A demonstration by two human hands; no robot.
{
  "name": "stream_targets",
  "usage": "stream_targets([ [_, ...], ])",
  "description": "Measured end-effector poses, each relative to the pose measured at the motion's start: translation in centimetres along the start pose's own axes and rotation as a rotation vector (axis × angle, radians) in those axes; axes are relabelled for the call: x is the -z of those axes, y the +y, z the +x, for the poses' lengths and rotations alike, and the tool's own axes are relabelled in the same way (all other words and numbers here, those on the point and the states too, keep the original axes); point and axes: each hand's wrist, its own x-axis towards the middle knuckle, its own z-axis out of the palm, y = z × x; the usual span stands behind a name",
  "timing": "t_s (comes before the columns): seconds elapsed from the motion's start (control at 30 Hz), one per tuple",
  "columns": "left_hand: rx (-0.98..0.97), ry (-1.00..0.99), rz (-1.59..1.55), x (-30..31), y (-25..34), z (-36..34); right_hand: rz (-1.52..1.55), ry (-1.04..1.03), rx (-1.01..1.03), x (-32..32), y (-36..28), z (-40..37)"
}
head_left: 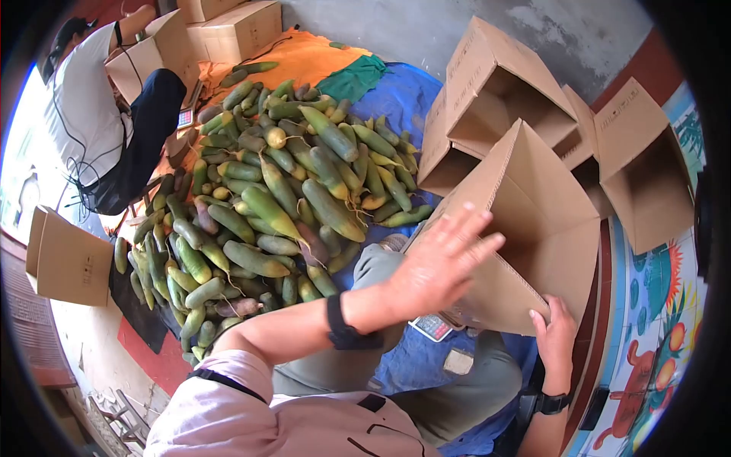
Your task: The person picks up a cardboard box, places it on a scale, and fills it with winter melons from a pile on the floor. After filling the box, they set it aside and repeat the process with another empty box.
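Observation:
An open cardboard box (560, 236) is tilted in front of me, its mouth facing up and toward me. My right hand (554, 331) grips the near edge of this box, thumb on the outer face and fingers over the rim. With fingers stretched and apart, my left hand (442, 263) is open and overlaps the box's left side in this view. Left of the box spreads a large heap of green radishes (266, 209), many with thin root tails.
Several empty boxes (502, 84) are stacked on their sides at the back right. A keypad device (432, 327) and a whitish block (458, 362) lie by my legs on a blue sheet (411, 87). Another person (87, 114) crouches at left beside a box (72, 259).

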Motion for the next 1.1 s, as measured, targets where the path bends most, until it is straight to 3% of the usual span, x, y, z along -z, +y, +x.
stream_targets([
  [0.1, 0.101, 0.146, 0.074, 2.9, -3.3, -2.2, -0.044, 0.046, -0.017, -0.2, -0.4, -0.5],
  [0.23, 0.414, 0.095, 0.416, 6.6, -10.1, -9.0, -0.12, 0.135, -0.028, -0.5, 0.4, -1.7],
  [0.3, 0.627, 0.008, 0.523, 8.7, -15.0, -16.9, -0.124, 0.211, -0.031, -0.9, 1.2, -2.9],
  [0.43, 0.782, -0.145, 0.61, 9.6, -19.4, -27.7, -0.236, 0.475, -0.011, -1.7, 3.4, -6.2],
  [0.6, 1.093, -0.463, 0.699, 8.4, -19.2, -32.1, -0.244, 0.449, -0.116, -3.9, 5.1, -11.0],
  [0.7, 1.151, -0.556, 0.741, 7.4, -19.2, -32.8, -0.31, 0.359, -0.158, -5.8, 6.1, -13.6],
  [0.83, 1.167, -0.581, 0.731, 6.0, -18.7, -31.7, -0.158, 0.312, -0.257, -8.4, 7.0, -16.0],
  [0.9, 1.052, -0.567, 0.762, 4.8, -18.6, -30.9, -0.127, 0.172, -0.321, -9.7, 7.2, -16.8],
  [1.1, 0.878, -0.553, 0.612, 0.2, -20.1, -29.3, -0.032, 0.225, -0.426, -10.9, 6.5, -16.8],
])
